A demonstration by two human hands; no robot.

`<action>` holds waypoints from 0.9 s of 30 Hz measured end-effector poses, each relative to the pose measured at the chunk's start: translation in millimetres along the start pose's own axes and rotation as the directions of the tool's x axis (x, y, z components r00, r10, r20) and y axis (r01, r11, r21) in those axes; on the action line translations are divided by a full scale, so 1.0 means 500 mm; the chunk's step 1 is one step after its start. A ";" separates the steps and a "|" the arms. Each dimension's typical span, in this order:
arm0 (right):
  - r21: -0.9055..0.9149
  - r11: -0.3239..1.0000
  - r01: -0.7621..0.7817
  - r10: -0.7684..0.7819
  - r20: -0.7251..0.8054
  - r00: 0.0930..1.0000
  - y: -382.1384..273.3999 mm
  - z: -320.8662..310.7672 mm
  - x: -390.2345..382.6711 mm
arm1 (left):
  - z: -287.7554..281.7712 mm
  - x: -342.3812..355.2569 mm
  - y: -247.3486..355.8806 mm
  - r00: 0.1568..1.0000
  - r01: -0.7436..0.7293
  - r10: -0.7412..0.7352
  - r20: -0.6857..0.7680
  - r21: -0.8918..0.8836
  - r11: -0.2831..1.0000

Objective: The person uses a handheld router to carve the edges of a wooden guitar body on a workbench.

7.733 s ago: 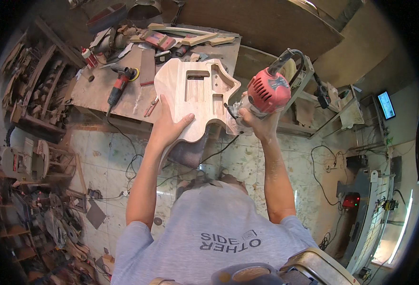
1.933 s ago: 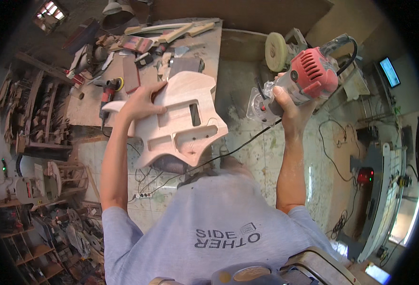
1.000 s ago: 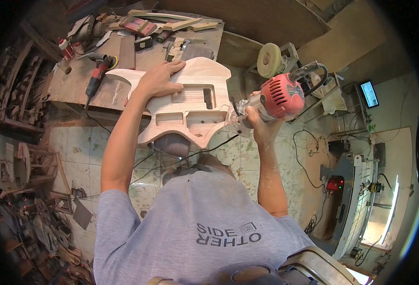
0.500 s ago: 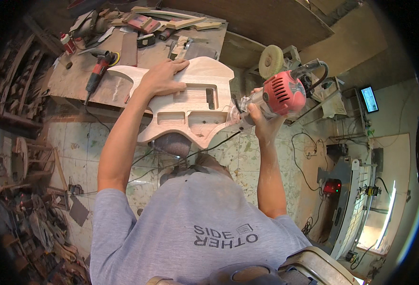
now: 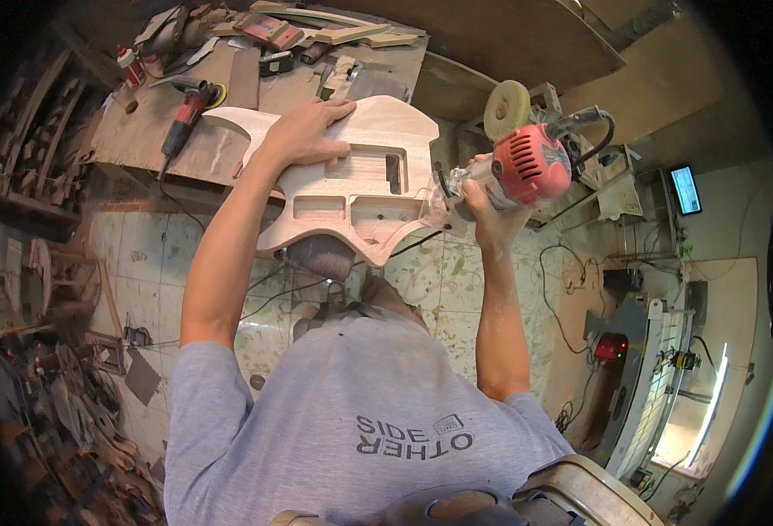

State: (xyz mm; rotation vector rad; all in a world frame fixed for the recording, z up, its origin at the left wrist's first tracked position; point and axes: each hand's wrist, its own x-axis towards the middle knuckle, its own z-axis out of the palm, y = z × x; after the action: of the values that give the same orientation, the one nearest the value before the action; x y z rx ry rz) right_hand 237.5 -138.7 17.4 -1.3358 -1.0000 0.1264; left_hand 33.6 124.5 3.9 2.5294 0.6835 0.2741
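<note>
A pale wooden guitar body (image 5: 378, 123) with routed recesses is held over the front of the workbench by my left hand (image 5: 310, 131), its fingers spread across the top and gripping it. My right hand (image 5: 487, 210) is wrapped round a red and silver router (image 5: 531, 162), which lies tilted on its side at the body's right. The router's clear base plate (image 5: 433, 206) meets or overlaps the body's right edge; its bit is hidden from me.
The workbench (image 5: 124, 140) holds an angle sander (image 5: 187, 118), wood strips (image 5: 343, 35) and a red-capped bottle (image 5: 131, 68). A buffing wheel (image 5: 507, 110) stands behind the router. Racks of offcuts (image 5: 31, 149) line the left; cables (image 5: 557, 280) cross the tiled floor.
Since 1.9 seconds ago the router has come leftward against the guitar body's right edge, and the body has turned slightly. In the last second both have barely moved, keeping their contact.
</note>
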 end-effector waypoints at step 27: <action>-0.113 0.993 -0.044 0.024 -0.177 0.984 -0.079 0.034 -0.070 | 0.025 0.012 -0.020 0.994 -0.047 0.052 -0.095 0.050 0.998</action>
State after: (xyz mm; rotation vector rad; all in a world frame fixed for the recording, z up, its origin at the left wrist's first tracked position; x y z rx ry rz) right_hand 187.7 -158.7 30.4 -1.4442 -0.8463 -0.0243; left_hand 38.4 129.8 -11.3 2.5951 0.6715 0.4036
